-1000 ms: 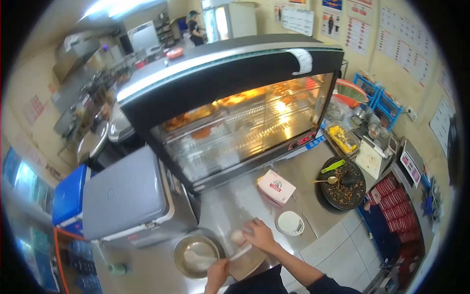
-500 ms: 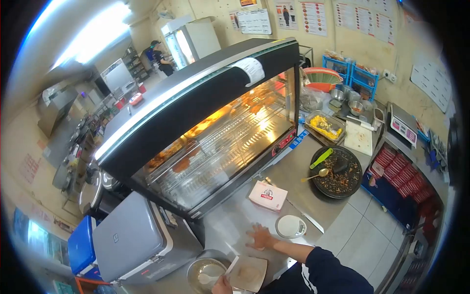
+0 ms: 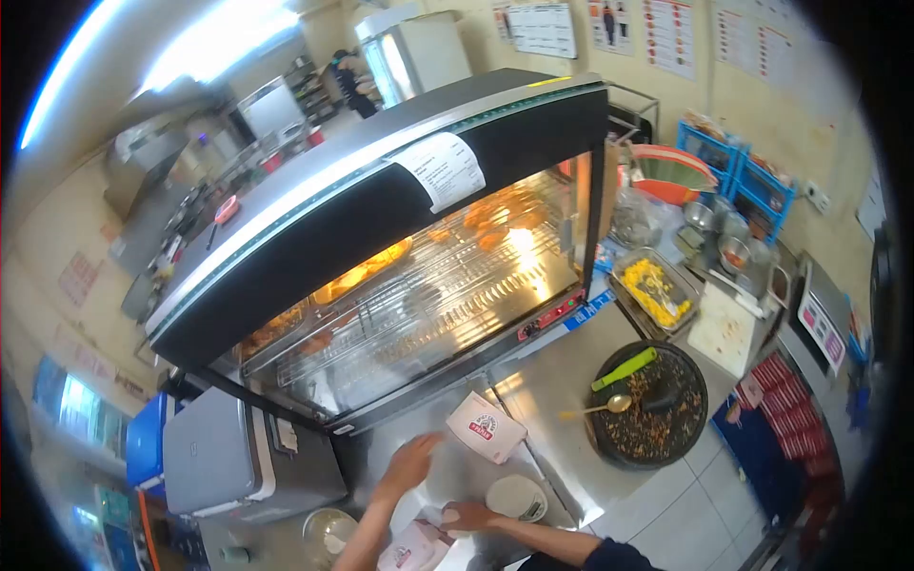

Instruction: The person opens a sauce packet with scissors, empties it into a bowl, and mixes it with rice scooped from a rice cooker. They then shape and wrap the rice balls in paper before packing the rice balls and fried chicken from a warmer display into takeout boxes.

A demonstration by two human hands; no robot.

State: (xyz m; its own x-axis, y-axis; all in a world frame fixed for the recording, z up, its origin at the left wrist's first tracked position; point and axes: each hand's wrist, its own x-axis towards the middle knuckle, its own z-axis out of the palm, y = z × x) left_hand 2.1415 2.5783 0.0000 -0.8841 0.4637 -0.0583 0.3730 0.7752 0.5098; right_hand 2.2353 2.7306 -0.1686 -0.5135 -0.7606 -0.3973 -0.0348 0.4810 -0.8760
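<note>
Though cropped, box (image 3: 407,554); adj R hand (image 3: 466,517)

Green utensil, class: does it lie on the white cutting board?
No, the green utensil lies on the dark round dish, apart from the cutting board.

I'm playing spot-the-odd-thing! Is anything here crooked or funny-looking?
Yes, a little: the paper slip hangs askew over the top front edge of the food warmer. It looks odd because it droops over the dark panel instead of lying flat.
</note>
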